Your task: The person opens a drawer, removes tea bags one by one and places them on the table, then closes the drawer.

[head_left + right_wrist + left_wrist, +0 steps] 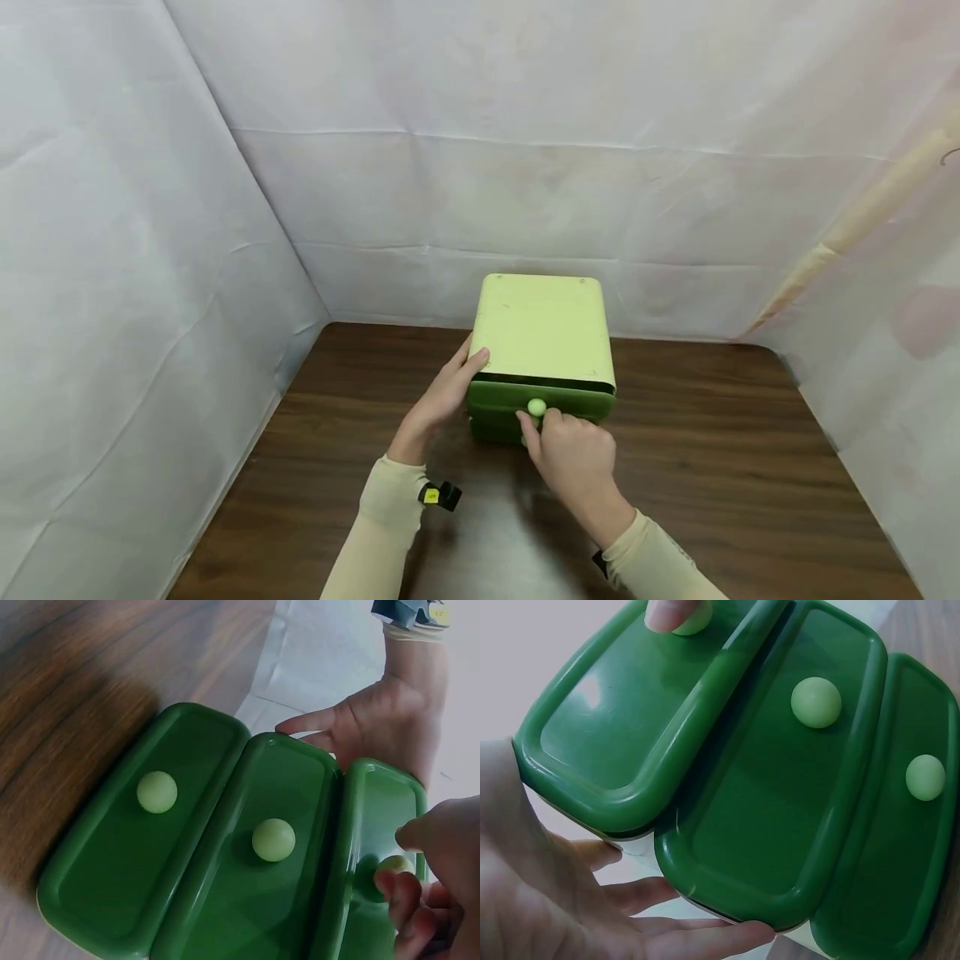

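A small cabinet (543,325) with a pale yellow-green body stands on the table, its three green drawers stacked one above another. My left hand (446,392) rests along its left side, thumb at the top edge and fingers fairly straight. At the front, my right hand (577,454) has its thumb and curled index finger on either side of the round top knob (403,862). The top drawer (607,712) juts slightly forward of the middle drawer (765,787), and a dark gap shows under the cabinet's upper edge. The bottom drawer (885,855) has a matching pale knob.
The dark wood-grain table (720,467) extends to both sides of the cabinet. White sheeting (450,192) hangs behind it and along the left and right. Each wrist wears a black strap, the left one (442,496) with a yellow label.
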Action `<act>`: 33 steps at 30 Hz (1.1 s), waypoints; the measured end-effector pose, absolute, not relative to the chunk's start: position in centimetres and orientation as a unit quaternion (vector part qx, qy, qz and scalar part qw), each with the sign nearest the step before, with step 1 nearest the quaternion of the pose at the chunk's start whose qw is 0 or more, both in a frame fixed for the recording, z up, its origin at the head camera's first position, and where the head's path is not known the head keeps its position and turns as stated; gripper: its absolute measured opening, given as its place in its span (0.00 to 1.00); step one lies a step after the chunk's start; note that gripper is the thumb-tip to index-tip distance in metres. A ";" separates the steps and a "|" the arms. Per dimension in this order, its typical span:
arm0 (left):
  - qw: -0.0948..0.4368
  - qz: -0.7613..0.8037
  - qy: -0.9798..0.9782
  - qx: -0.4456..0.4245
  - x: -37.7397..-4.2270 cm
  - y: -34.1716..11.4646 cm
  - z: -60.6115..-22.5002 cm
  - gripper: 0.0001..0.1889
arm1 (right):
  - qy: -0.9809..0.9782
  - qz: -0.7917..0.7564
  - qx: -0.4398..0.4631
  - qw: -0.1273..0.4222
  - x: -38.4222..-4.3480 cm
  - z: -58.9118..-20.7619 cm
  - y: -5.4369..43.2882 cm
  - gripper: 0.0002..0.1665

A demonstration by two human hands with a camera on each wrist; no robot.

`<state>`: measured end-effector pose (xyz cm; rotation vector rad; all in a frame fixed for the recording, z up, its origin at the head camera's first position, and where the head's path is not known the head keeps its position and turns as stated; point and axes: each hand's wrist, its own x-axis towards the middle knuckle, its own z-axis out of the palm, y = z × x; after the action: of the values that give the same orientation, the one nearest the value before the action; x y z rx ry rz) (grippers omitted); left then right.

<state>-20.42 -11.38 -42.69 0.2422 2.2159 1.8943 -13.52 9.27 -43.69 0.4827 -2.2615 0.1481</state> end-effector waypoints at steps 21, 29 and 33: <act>0.151 0.633 0.753 0.101 -20.4 -13.3 -42.0 0.38 | -0.896 0.069 0.172 0.402 -13.4 -43.6 7.6 0.35; 0.121 0.631 0.760 0.095 -20.6 -13.1 -41.9 0.40 | -0.898 0.082 0.184 0.390 -12.3 -43.2 7.6 0.35; 0.127 0.629 0.761 0.099 -20.9 -12.9 -41.9 0.41 | -0.900 0.084 0.180 0.387 -11.4 -43.0 7.8 0.35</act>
<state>-20.88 -12.88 -41.94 0.2887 2.2142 1.8307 -11.40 7.77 -43.02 0.4578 -2.2907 0.2141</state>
